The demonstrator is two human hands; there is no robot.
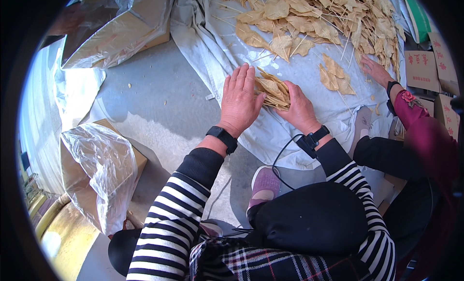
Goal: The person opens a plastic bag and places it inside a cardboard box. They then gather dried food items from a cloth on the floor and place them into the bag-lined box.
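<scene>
My right hand (299, 109) grips the right side of a bundle of flat, tan, leaf-shaped pieces on thin sticks (273, 89). Against the bundle's left side lies my left hand (240, 96), its palm side turned down and its fingers straight and close together; whether it grips is hidden. Beyond the hands, a large heap of the same tan pieces (301, 23) covers the far part of a pale cloth (224, 56). A few loose pieces (335, 74) lie on the cloth right of the bundle.
Two plastic-lined cardboard boxes stand at left, one near (139, 163) and one far (157, 38). At right a co-worker's hand (377, 70) reaches by the heap, with a foot (362, 118) on the cloth. Printed cartons (422, 70) stand behind. A black cable hangs from my right wrist.
</scene>
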